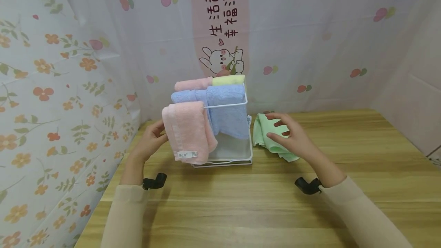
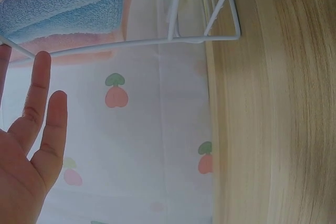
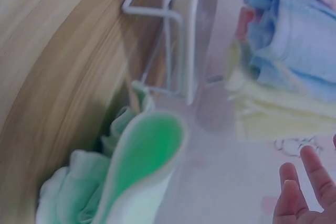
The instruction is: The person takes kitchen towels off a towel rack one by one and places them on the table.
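Note:
A white wire rack (image 1: 249, 152) stands on the table with towels draped over its upper bars. In front hangs a pink towel (image 1: 186, 129) bearing a label, then a blue towel (image 1: 227, 114), with a yellow towel (image 1: 228, 80) and another pink towel (image 1: 194, 84) behind. My left hand (image 1: 146, 142) is at the rack's left side; in the left wrist view its straight fingers (image 2: 41, 77) are at the white wire. Above a crumpled green towel (image 1: 264, 135), right of the rack, my right hand (image 1: 296, 137) has its fingers spread, holding nothing.
The wooden table (image 1: 220, 206) stretches forward of the rack and to the right. A printed curtain (image 1: 303, 60) hangs behind, close to the rack. On the left, a floral curtain (image 1: 69, 125) borders the table edge.

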A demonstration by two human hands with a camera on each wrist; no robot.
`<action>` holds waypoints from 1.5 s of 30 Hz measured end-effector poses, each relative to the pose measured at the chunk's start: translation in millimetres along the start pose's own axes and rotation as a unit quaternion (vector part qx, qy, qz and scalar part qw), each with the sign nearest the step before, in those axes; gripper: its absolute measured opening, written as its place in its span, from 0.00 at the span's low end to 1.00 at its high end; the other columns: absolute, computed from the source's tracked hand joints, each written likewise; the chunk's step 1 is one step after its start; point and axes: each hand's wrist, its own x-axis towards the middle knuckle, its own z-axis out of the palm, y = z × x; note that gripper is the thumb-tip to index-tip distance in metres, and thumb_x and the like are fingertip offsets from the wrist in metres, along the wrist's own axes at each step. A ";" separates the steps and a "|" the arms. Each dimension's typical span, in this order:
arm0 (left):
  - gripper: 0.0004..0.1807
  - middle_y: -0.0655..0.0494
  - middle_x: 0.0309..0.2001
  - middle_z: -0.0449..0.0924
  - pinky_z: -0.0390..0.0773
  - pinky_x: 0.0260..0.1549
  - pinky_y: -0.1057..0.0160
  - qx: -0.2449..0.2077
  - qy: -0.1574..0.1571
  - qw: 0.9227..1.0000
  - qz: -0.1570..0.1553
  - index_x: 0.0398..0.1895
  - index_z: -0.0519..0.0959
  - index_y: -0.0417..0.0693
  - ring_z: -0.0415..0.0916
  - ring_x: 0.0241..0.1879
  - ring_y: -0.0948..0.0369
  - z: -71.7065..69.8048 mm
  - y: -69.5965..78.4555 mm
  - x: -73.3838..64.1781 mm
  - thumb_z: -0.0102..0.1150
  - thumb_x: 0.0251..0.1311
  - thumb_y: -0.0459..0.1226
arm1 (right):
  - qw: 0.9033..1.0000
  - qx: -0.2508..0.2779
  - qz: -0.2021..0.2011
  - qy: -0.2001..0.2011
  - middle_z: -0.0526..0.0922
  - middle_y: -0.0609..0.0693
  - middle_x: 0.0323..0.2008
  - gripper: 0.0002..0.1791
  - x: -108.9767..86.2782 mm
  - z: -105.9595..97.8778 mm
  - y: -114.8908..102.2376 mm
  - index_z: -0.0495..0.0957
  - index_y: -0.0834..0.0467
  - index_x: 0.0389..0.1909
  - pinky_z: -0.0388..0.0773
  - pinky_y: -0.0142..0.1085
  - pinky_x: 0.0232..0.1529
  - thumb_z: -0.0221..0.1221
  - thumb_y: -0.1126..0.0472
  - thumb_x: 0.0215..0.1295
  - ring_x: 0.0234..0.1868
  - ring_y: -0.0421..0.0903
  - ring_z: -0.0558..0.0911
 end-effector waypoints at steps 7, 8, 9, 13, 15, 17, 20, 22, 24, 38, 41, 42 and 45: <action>0.24 0.79 0.54 0.77 0.75 0.54 0.75 0.002 0.003 1.000 -0.005 0.56 0.76 0.69 0.67 0.62 0.77 1.0 -0.2 -0.5 0.54 0.69 0.28 | 1.000 0.019 -0.017 -0.001 0.72 0.51 0.65 0.29 -6.2 7.3 -20.0 0.68 0.51 0.68 0.74 0.48 0.48 0.63 0.63 0.67 0.55 0.48 0.74; 0.24 0.79 0.55 0.76 0.75 0.54 0.75 0.002 0.004 1.000 -0.004 0.56 0.75 0.70 0.67 0.62 0.77 1.0 -0.2 -0.4 0.54 0.69 0.28 | 0.999 0.026 -0.020 -0.001 0.71 0.51 0.65 0.29 -6.7 8.8 -23.2 0.68 0.51 0.68 0.74 0.48 0.48 0.63 0.63 0.67 0.55 0.47 0.74; 0.24 0.80 0.55 0.76 0.75 0.53 0.75 0.001 0.005 1.000 -0.003 0.56 0.75 0.70 0.67 0.62 0.77 1.1 -0.1 -0.2 0.54 0.69 0.28 | 0.999 0.030 -0.022 -0.002 0.71 0.50 0.65 0.29 -7.2 10.4 -26.2 0.69 0.51 0.67 0.75 0.48 0.48 0.63 0.64 0.66 0.55 0.45 0.74; 0.24 0.79 0.54 0.77 0.76 0.53 0.74 0.001 0.007 1.000 0.002 0.56 0.76 0.69 0.68 0.62 0.76 1.0 0.1 0.0 0.54 0.69 0.27 | 0.998 0.046 -0.031 -0.006 0.71 0.49 0.65 0.28 -9.1 18.7 -36.5 0.70 0.50 0.66 0.78 0.45 0.48 0.64 0.63 0.66 0.54 0.40 0.74; 0.23 0.79 0.54 0.77 0.75 0.54 0.74 0.000 0.006 1.000 0.000 0.56 0.76 0.68 0.68 0.62 0.76 1.2 -0.1 -0.6 0.53 0.69 0.28 | 0.998 0.058 -0.034 -0.011 0.72 0.50 0.64 0.29 -9.3 23.6 -41.1 0.70 0.51 0.66 0.79 0.43 0.48 0.64 0.64 0.66 0.54 0.40 0.75; 0.23 0.79 0.55 0.76 0.74 0.54 0.75 0.000 0.005 1.000 -0.006 0.56 0.76 0.69 0.67 0.63 0.76 1.4 -0.5 -1.0 0.53 0.70 0.29 | 0.997 0.070 -0.041 -0.014 0.72 0.52 0.64 0.29 -8.6 28.6 -46.0 0.69 0.52 0.67 0.80 0.42 0.48 0.64 0.65 0.65 0.55 0.44 0.75; 0.22 0.79 0.56 0.76 0.74 0.55 0.75 0.000 0.006 1.000 -0.012 0.56 0.76 0.70 0.66 0.63 0.76 2.0 -1.6 -2.0 0.53 0.70 0.30 | 0.994 0.096 -0.056 -0.021 0.73 0.54 0.64 0.30 -6.7 36.4 -54.5 0.69 0.55 0.67 0.80 0.42 0.49 0.64 0.67 0.64 0.56 0.53 0.76; 0.22 0.78 0.56 0.76 0.74 0.55 0.74 -0.002 0.007 1.000 -0.013 0.57 0.76 0.69 0.67 0.63 0.76 2.4 -2.1 -2.5 0.53 0.70 0.29 | 0.991 0.109 -0.069 -0.026 0.73 0.55 0.64 0.30 -5.1 42.2 -59.8 0.68 0.56 0.68 0.80 0.42 0.49 0.64 0.67 0.65 0.56 0.58 0.76; 0.22 0.78 0.56 0.77 0.75 0.55 0.74 -0.002 0.007 1.000 -0.010 0.57 0.76 0.68 0.67 0.63 0.76 2.8 -2.0 -2.6 0.53 0.70 0.29 | 0.989 0.122 -0.083 -0.030 0.73 0.57 0.64 0.31 -2.9 47.5 -65.1 0.68 0.57 0.68 0.80 0.42 0.49 0.64 0.67 0.65 0.56 0.60 0.75; 0.21 0.78 0.58 0.74 0.73 0.56 0.75 0.009 0.008 1.000 -0.013 0.62 0.75 0.61 0.65 0.64 0.77 0.9 0.4 -3.1 0.53 0.71 0.31 | 0.983 0.137 -0.116 -0.047 0.73 0.54 0.66 0.35 22.8 74.2 -101.6 0.63 0.53 0.71 0.79 0.58 0.52 0.63 0.67 0.65 0.58 0.61 0.77; 0.21 0.77 0.59 0.74 0.73 0.56 0.75 0.008 0.011 1.000 -0.012 0.62 0.75 0.60 0.66 0.64 0.76 1.9 -0.9 -3.0 0.53 0.71 0.31 | 0.981 0.138 -0.126 -0.045 0.73 0.53 0.67 0.35 29.9 79.4 -106.4 0.63 0.51 0.72 0.80 0.55 0.51 0.63 0.67 0.65 0.57 0.60 0.77; 0.21 0.76 0.59 0.74 0.74 0.55 0.75 0.007 0.012 1.000 -0.010 0.62 0.75 0.60 0.66 0.64 0.76 2.2 -1.8 -2.9 0.53 0.71 0.31 | 0.981 0.140 -0.129 -0.044 0.72 0.53 0.67 0.35 32.2 81.3 -107.4 0.63 0.51 0.72 0.81 0.55 0.51 0.63 0.67 0.65 0.57 0.59 0.78; 0.22 0.76 0.60 0.74 0.74 0.55 0.74 0.005 0.013 1.000 -0.003 0.64 0.74 0.60 0.66 0.64 0.77 3.3 -3.7 -2.3 0.53 0.71 0.31 | 0.978 0.156 -0.133 -0.045 0.72 0.52 0.67 0.35 38.7 86.4 -109.8 0.63 0.51 0.71 0.81 0.54 0.52 0.63 0.67 0.65 0.57 0.57 0.78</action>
